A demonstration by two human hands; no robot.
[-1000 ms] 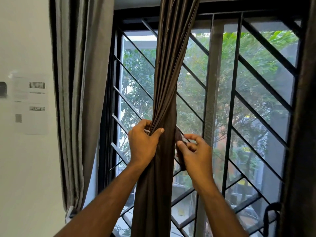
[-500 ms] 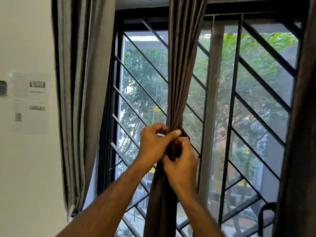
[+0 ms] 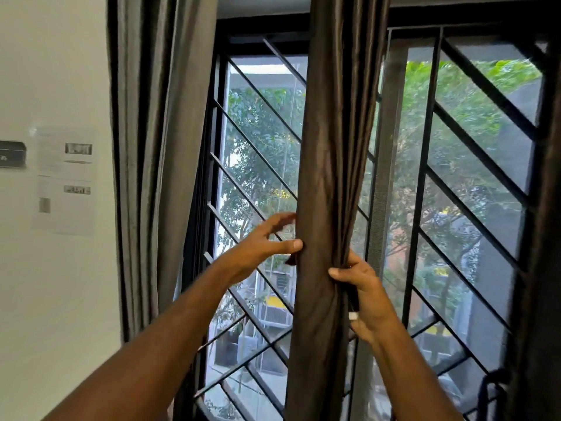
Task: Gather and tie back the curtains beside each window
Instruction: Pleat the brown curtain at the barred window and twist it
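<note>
Brown curtain [image 3: 331, 177] is running off the frame at 12 and 6 o'clock, so its rail and hem are not showing. It is covering the right hand's [image 3: 362, 294] fingertips; only the thumb and back of the hand are showing at its 3 o'clock edge. Left hand [image 3: 262, 246] is blurring at the upper fingers, whose tips are disappearing behind the curtain's 9 o'clock edge; a dark scrap below its thumb is too small to identify. Grey curtain [image 3: 151, 147] is getting cut off at 12 o'clock. Wall papers [image 3: 65, 180] at 9 o'clock are printing too blurred to read. A dark looped object [image 3: 493, 390] at 5 o'clock is being cropped, unidentifiable.
</note>
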